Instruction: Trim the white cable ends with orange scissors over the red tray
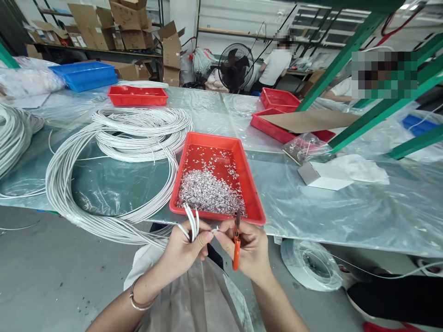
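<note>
Several white cable ends (191, 220) stick up between the fingers of my left hand (189, 245), which is closed around them. One cable end is pinched where my two hands meet. My right hand (247, 246) is closed on orange-handled pliers (236, 246), their dark jaws pointing up; its thumb and forefinger are at the pinched cable end. Just beyond my hands sits a red tray (251, 184), with a pile of small shiny metal pieces (207, 191) in it. From my left hand the cables run back to a large white coil (65, 193) on the table.
More white cable coils (145, 131) lie behind and at the far left. Farther back are a red bin (137, 96), a blue bin (86, 76) and a fan (236, 67). Green posts (346, 74) rise at right, near a white box (323, 176). Two people are in the background.
</note>
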`<action>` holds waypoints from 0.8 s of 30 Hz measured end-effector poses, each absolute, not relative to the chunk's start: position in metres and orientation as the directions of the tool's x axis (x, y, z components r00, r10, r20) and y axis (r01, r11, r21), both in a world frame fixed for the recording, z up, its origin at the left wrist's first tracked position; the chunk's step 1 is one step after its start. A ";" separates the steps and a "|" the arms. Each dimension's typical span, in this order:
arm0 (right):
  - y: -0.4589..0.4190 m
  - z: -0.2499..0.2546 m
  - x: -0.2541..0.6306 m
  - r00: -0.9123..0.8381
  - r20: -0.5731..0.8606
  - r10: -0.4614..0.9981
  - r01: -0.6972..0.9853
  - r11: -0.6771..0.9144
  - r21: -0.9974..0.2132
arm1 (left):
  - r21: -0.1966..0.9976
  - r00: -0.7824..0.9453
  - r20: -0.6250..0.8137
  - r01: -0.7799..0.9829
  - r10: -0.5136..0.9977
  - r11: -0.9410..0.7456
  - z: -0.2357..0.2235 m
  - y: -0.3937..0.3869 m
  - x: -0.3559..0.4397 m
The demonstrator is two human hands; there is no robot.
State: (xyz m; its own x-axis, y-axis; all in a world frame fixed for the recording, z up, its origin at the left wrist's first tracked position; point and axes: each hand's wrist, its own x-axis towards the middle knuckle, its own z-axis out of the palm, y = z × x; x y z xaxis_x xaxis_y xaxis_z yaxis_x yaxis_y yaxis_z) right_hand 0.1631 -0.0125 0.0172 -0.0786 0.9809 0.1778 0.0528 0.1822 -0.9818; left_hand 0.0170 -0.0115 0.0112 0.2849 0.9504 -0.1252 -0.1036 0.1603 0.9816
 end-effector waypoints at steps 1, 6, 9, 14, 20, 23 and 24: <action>-0.013 0.017 0.161 -0.063 0.178 0.982 0.029 0.180 -0.983 | 0.987 0.227 -0.114 -0.083 0.967 0.136 0.009 -0.012 0.019; -0.016 0.024 0.155 -0.070 0.184 0.980 -0.035 0.182 -0.983 | 0.984 0.042 0.102 0.141 0.994 -0.107 -0.003 -0.009 0.025; 0.000 0.027 0.172 0.074 0.231 0.970 0.176 0.215 -0.961 | 0.986 0.234 0.068 0.133 0.970 -0.101 -0.008 -0.004 0.022; 0.042 0.019 0.215 0.076 0.291 0.954 0.618 0.184 -0.764 | 0.998 0.407 -0.046 -0.016 0.912 0.057 -0.007 0.001 0.015; 0.014 0.030 0.232 -0.288 0.235 0.928 0.326 0.326 -0.888 | 0.972 0.375 -0.049 -0.197 0.926 0.131 0.010 0.000 0.009; -0.010 0.042 0.235 -0.421 0.144 0.896 0.369 0.313 -0.875 | 0.973 0.289 -0.040 -0.206 0.956 0.103 0.016 0.000 0.008; -0.015 0.044 0.235 -0.454 0.111 0.884 0.387 0.308 -0.869 | 0.973 0.283 -0.040 -0.207 0.958 0.101 0.017 0.000 0.008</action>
State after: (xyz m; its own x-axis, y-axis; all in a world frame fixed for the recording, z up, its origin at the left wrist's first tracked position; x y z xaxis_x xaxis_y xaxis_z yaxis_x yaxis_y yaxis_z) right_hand 0.2347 -0.0155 0.0443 -0.4542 0.8840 0.1108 0.3869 0.3078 -0.8692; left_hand 0.0079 -0.0001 0.0166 0.2830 0.9583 -0.0397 -0.2070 0.1014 0.9731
